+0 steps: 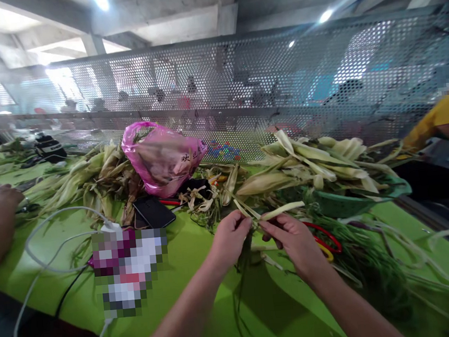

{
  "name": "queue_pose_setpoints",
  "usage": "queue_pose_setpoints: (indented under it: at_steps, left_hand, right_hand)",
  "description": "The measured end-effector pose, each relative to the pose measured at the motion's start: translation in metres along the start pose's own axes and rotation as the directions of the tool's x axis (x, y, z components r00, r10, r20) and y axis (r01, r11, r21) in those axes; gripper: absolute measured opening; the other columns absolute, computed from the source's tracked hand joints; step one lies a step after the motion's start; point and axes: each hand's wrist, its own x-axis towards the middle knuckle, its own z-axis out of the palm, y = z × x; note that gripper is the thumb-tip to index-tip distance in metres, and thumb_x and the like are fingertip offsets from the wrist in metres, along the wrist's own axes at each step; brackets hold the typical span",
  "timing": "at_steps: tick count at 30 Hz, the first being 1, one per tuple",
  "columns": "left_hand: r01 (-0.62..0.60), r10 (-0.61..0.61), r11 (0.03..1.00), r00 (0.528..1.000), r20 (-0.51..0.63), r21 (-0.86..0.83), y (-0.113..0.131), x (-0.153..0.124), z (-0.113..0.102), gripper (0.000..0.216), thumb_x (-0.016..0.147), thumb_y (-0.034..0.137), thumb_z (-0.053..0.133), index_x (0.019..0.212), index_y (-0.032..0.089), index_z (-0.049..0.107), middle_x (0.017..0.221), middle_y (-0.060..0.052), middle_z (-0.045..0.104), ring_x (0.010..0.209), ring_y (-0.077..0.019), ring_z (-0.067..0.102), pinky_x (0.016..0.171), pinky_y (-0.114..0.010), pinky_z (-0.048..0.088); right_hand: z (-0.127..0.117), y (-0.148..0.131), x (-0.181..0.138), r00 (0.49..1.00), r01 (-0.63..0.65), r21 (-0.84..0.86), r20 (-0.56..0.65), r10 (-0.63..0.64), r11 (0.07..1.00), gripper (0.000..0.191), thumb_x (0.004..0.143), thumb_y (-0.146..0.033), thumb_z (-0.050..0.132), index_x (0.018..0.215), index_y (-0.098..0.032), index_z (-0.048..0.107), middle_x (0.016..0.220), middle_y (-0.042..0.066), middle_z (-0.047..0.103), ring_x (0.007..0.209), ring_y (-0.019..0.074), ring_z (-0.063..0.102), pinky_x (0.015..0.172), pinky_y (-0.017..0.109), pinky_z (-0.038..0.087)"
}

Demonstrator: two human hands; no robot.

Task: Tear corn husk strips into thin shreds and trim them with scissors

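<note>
While both hands meet just right of the frame's center, a pale husk strip (283,210) lies between them, its free end pointing right, above the bench (180,293). Left hand (229,240): thumb and forefinger pinched narrow on the strip's inner end, where a second pale piece (244,209) slants toward the upper left. Right hand (292,240): fingers bent in close, gripping the same strip from below. Exact contact at the join too small to make out.

Directly above the hands, a tangle of dry scraps (199,199). Right of center, a husk heap (318,163) overfills a green basin (343,205); below it, thin green strands (374,265) spread toward the lower right, a red loop (336,240) beside them.

Center left, a pink bag (165,163) stands against another husk pile (99,171), with a dark phone (155,212) lying below the bag. A white cable (27,241) curls at the lower left. Another person's hand (5,197) shows at the left edge, a yellow sleeve (427,127) at the right. Perforated screen (220,79) across the upper frame.
</note>
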Motion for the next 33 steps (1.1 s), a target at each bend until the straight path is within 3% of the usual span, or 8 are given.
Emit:
queue_pose_setpoints:
  at_steps: [8, 14, 18, 22, 25, 28, 31, 33]
  left_hand:
    - [0.139, -0.140, 0.988, 0.990, -0.011, -0.059, 0.010, -0.004, -0.001, 0.022, 0.075, 0.035, 0.060, 0.065, 0.016, 0.055, 0.055, 0.006, 0.036, 0.052, -0.0074, 0.027, 0.053, -0.022, 0.022]
    - [0.187, -0.178, 0.980, 0.978, 0.113, -0.074, 0.011, -0.002, -0.008, 0.031, 0.070, 0.044, 0.069, 0.079, 0.015, 0.067, 0.062, 0.002, 0.052, 0.058, -0.0093, 0.040, 0.058, -0.021, 0.030]
    - [0.182, -0.171, 0.979, 0.979, 0.112, -0.090, 0.007, -0.001, -0.008, 0.031, 0.066, 0.044, 0.071, 0.073, 0.014, 0.069, 0.070, -0.002, 0.062, 0.067, -0.0127, 0.049, 0.063, -0.023, 0.035]
    - [0.272, -0.270, 0.946, 0.962, 0.036, -0.175, 0.002, -0.001, -0.008, 0.034, 0.065, 0.046, 0.071, 0.070, 0.013, 0.064, 0.058, 0.002, 0.054, 0.051, -0.0070, 0.038, 0.050, -0.021, 0.026]
    - [0.273, -0.277, 0.940, 0.961, 0.010, -0.207, 0.001, -0.001, -0.012, 0.034, 0.067, 0.045, 0.069, 0.066, 0.014, 0.057, 0.051, 0.005, 0.046, 0.042, -0.0039, 0.028, 0.043, -0.021, 0.017]
    - [0.265, -0.267, 0.939, 0.964, 0.023, -0.220, 0.003, 0.000, -0.015, 0.033, 0.071, 0.047, 0.065, 0.075, 0.015, 0.057, 0.058, 0.001, 0.056, 0.040, -0.0052, 0.038, 0.041, -0.020, 0.024]
    - [0.312, -0.320, 0.913, 0.947, 0.013, -0.264, 0.005, 0.000, -0.014, 0.035, 0.068, 0.045, 0.067, 0.084, 0.016, 0.056, 0.063, 0.001, 0.058, 0.048, -0.0095, 0.050, 0.047, -0.022, 0.037]
    - [0.316, -0.334, 0.902, 0.942, -0.014, -0.293, 0.004, -0.001, -0.012, 0.034, 0.065, 0.042, 0.070, 0.082, 0.016, 0.055, 0.064, 0.002, 0.056, 0.053, -0.0099, 0.052, 0.050, -0.022, 0.042]
  right_hand:
    - [-0.001, -0.003, -0.001, 1.000, 0.015, 0.049, -0.026, -0.013, 0.999, 0.024, 0.072, -0.041, 0.067, 0.075, -0.017, 0.065, 0.054, -0.002, 0.053, 0.050, 0.0125, 0.045, 0.047, 0.024, 0.036]
    - [-0.002, -0.005, -0.002, 0.998, 0.062, -0.013, 0.014, -0.061, 0.998, 0.032, 0.074, -0.049, 0.067, 0.077, -0.018, 0.065, 0.068, 0.002, 0.062, 0.062, 0.0160, 0.054, 0.058, 0.028, 0.045]
    - [0.000, 0.004, 0.002, 0.991, 0.077, 0.039, 0.109, -0.080, 0.996, 0.029, 0.079, -0.047, 0.064, 0.085, -0.019, 0.063, 0.077, 0.003, 0.064, 0.075, 0.0180, 0.059, 0.070, 0.030, 0.048]
    - [0.002, 0.009, 0.004, 0.988, 0.126, -0.021, 0.095, -0.123, 0.992, 0.024, 0.076, -0.043, 0.067, 0.079, -0.020, 0.059, 0.069, -0.001, 0.059, 0.064, 0.0153, 0.055, 0.059, 0.026, 0.045]
    - [0.000, 0.005, 0.001, 0.980, 0.199, -0.214, 0.044, -0.194, 0.956, 0.018, 0.080, -0.039, 0.063, 0.081, -0.021, 0.060, 0.071, 0.000, 0.060, 0.062, 0.0156, 0.054, 0.058, 0.027, 0.044]
    - [-0.001, -0.004, -0.006, 0.912, 0.380, -0.402, 0.013, -0.410, 0.833, 0.014, 0.084, -0.033, 0.060, 0.092, -0.022, 0.064, 0.095, 0.006, 0.063, 0.072, 0.0180, 0.057, 0.066, 0.031, 0.047]
    - [0.003, -0.013, -0.013, 0.795, 0.586, -0.465, 0.172, -0.582, 0.663, 0.018, 0.086, -0.021, 0.056, 0.100, -0.025, 0.066, 0.103, 0.007, 0.062, 0.093, 0.0224, 0.059, 0.080, 0.036, 0.047]
    - [0.007, -0.016, -0.017, 0.737, 0.659, -0.521, 0.304, -0.603, 0.543, 0.028, 0.085, -0.013, 0.054, 0.104, -0.029, 0.067, 0.098, 0.005, 0.064, 0.093, 0.0234, 0.059, 0.080, 0.037, 0.046]
